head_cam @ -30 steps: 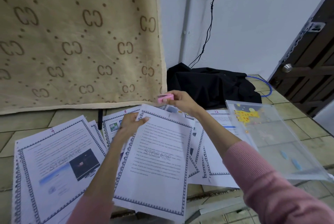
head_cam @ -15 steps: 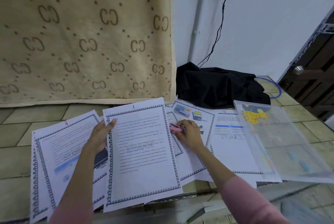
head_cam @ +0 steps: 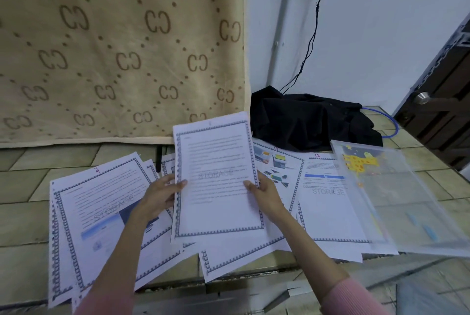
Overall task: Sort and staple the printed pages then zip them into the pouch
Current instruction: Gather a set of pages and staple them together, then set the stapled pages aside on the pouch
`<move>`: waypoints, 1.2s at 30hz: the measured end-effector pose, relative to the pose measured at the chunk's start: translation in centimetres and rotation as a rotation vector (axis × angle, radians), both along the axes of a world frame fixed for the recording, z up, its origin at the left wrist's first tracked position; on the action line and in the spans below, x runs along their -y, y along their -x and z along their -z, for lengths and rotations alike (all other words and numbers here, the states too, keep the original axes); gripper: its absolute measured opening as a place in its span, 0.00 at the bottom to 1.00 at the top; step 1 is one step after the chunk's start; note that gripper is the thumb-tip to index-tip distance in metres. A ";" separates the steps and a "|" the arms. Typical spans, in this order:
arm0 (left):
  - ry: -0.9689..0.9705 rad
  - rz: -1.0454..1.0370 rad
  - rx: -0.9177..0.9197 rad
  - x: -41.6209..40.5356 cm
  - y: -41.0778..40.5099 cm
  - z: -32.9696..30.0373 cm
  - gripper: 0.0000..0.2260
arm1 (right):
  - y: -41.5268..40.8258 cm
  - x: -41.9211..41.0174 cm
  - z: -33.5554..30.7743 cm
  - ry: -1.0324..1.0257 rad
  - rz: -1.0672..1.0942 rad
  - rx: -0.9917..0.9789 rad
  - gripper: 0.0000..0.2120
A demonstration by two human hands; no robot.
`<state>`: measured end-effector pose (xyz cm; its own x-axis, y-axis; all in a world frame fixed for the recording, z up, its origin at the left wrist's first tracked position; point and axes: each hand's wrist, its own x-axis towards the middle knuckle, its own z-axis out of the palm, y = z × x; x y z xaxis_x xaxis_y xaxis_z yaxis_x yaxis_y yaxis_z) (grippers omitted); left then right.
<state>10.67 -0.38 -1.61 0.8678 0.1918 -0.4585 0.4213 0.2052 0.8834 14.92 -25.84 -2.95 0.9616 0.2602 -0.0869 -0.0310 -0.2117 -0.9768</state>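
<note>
Printed pages: one bordered sheet (head_cam: 216, 177) is now lifted clear of the spread and held up between both hands, over the middle of the tiled tabletop (head_cam: 23, 223). Half a second ago my left hand (head_cam: 157, 195) alone had it at its left edge, lying flatter, while my right hand (head_cam: 264, 193) rested on the sheets beside it with a small pink item; that item is no longer in view, and I cannot tell where it went.

Grip state: the left hand pinches the sheet's left edge, thumb on the face. The right hand pinches the right edge likewise. Both are grasping the same sheet.

Relative to the held sheet:
- page marked 9 (head_cam: 101, 202) lies left of it, on a fanned stack
- picture page (head_cam: 277, 169) and page marked 12 (head_cam: 328, 195) lie right of it
- clear pouch (head_cam: 407, 195) lies further right, overlapping page 12
- black cloth (head_cam: 310, 121) is behind and right, against the wall

Judgement: sorting is at an early stage. The page number at the top of the held sheet is too blurred to read. Nothing looks stapled yet, and the pouch holds no pages.
</note>
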 end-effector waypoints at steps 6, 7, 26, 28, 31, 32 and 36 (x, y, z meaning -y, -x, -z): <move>-0.306 -0.323 0.361 5.1 0.8 -4.3 0.13 | 0.1 -2.1 -3.4 -0.157 0.137 0.269 0.14; -0.339 -0.350 0.383 5.6 0.9 -4.7 0.14 | 0.1 -2.4 -3.6 -0.172 0.141 0.303 0.14; -0.214 0.344 0.492 21.0 -2.2 -3.6 0.12 | -0.3 16.4 -2.5 0.287 0.841 0.345 0.11; -0.424 0.505 0.502 23.3 -2.6 -1.8 0.14 | -0.2 20.9 -2.0 0.357 0.959 0.299 0.11; -0.943 0.731 0.492 24.9 -2.9 1.8 0.22 | -0.2 26.3 -1.2 0.470 1.012 0.155 0.11; -1.033 0.767 0.474 25.1 -2.8 2.6 0.25 | -0.3 27.5 -0.9 0.503 1.016 0.103 0.11; -1.238 0.839 0.417 25.0 -2.7 4.4 0.35 | -0.7 29.5 0.1 0.664 1.018 -0.043 0.11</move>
